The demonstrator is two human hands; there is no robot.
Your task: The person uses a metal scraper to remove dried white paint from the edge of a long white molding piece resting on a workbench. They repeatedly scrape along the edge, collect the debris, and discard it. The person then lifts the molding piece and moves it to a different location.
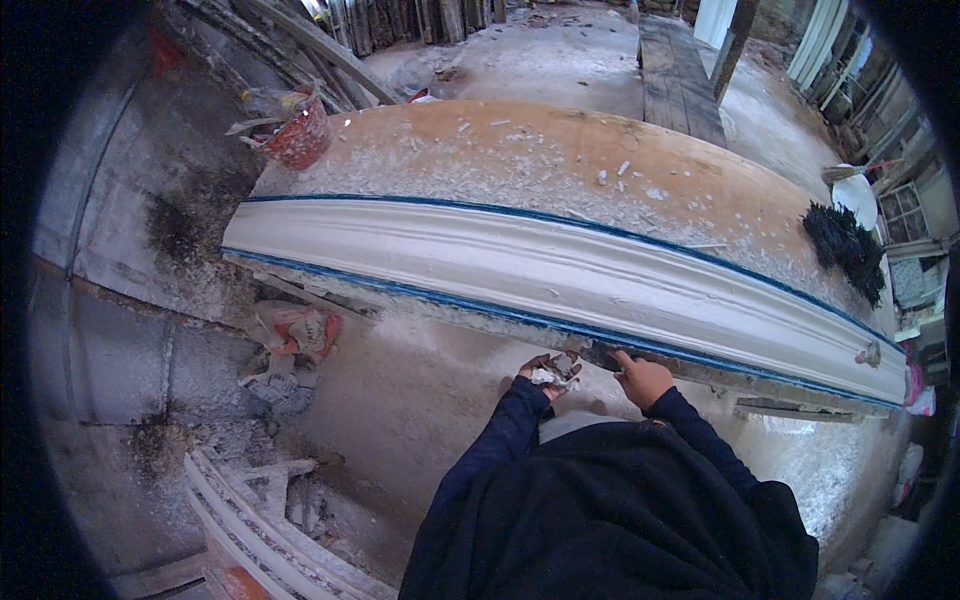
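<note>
A long white plaster moulding [480, 258] with lengthwise ridges lies across the bench in front of me, with blue strips [430, 292] along both long edges. My left hand [550, 378] is held low by the near edge, palm up and fingers curled around a lump of wet white plaster [556, 376]. Close beside it, my right hand [645, 380] grips a dark flat scraper [600, 355], index finger stretched along it. The blade points toward the left hand, just below the near blue strip. Its handle is hidden in my fist.
White crumbs litter the wooden bench top [560, 125] behind the moulding. A red bucket [300, 135] stands at its far left, and a black bristly bundle [843, 250] lies at the right. Curved white pieces [240, 520] rest at lower left. A plank bench [680, 80] stands beyond.
</note>
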